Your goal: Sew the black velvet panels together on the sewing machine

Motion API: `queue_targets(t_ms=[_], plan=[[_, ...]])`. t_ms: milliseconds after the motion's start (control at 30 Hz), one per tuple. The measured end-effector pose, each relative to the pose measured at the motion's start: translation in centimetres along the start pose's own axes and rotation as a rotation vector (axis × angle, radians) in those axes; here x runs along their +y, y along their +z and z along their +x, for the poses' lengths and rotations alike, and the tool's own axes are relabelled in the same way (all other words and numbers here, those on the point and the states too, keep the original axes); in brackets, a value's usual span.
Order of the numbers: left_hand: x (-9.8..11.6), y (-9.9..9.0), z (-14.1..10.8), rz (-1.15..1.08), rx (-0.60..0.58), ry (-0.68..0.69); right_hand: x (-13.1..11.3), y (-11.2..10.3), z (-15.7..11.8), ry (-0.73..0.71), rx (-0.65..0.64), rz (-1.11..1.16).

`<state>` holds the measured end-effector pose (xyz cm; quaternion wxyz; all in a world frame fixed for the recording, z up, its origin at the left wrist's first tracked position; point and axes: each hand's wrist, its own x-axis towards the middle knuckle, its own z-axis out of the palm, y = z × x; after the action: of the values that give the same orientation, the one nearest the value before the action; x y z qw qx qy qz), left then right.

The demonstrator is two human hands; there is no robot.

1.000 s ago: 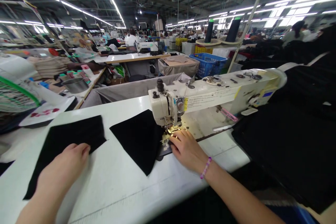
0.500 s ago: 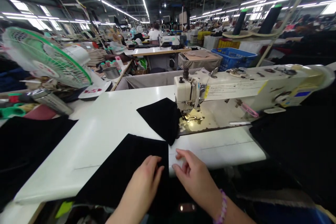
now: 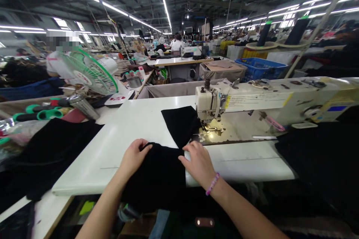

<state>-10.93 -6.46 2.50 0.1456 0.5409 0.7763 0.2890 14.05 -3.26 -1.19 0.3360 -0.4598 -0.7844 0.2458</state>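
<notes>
1. Head view, left hand [image 3: 136,156]: thumb and fingers are closed in a pinch on the far left corner of a black panel [image 3: 162,175].
2. Head view, right hand [image 3: 198,158]: fingers are bent, thumb and index at the panel's far right corner. Whether they grip or merely touch it, I cannot tell.
3. Head view, panel position: it lies across the near edge of the white tabletop [image 3: 140,119], its lower part hanging below that edge.
4. Head view, second black piece [image 3: 179,123]: flat on the tabletop beyond the panel, its right side at the needle end of the sewing machine [image 3: 255,99]. One corner points at the panel's far edge; contact there cannot be determined.
5. Head view, right of the tabletop: dark cloth [image 3: 316,157] covers the surface's near right part, below the machine's control box.
6. Head view, left: more black cloth [image 3: 56,149] lies beside the tabletop's left edge. A metal flask [image 3: 84,106] and a green-rimmed fan [image 3: 92,71] stand past the far left corner.
</notes>
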Motion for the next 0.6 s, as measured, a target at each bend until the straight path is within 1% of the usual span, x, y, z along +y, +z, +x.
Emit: queue_targets(t_ms=[67, 133, 200, 300, 400, 467, 533, 600], plan=[[0.5, -0.1, -0.9, -0.193, -0.026, -0.035, 0.1, -0.1, 0.1, 0.04, -0.001, 0.085], [1.4, -0.5, -1.8, -0.449, -0.055, -0.117, 0.3, -0.3, 0.1, 0.096, -0.011, 0.187], [2.4, -1.0, -2.4, -0.633, -0.052, -0.18, 0.5, -0.6, -0.1, 0.149, -0.036, 0.295], [3.7, -1.9, -2.5, -0.691, -0.014, -0.159, 0.8, -1.2, -0.4, 0.191, -0.107, 0.428], [4.4, -2.5, -2.1, -0.72, -0.005, -0.151, 1.3, -1.9, -0.8, 0.21, -0.171, 0.507], [4.5, -2.5, -1.6, -0.774, 0.007, -0.188, 1.7, -2.6, -1.0, 0.254, -0.211, 0.573], [4.7, -2.4, -0.9, -0.853, 0.014, -0.255, 2.0, -3.3, -1.0, 0.313, -0.27, 0.662], [4.9, -2.0, -0.2, -0.926, -0.002, -0.318, 2.2, -4.3, -1.0, 0.345, -0.333, 0.741]])
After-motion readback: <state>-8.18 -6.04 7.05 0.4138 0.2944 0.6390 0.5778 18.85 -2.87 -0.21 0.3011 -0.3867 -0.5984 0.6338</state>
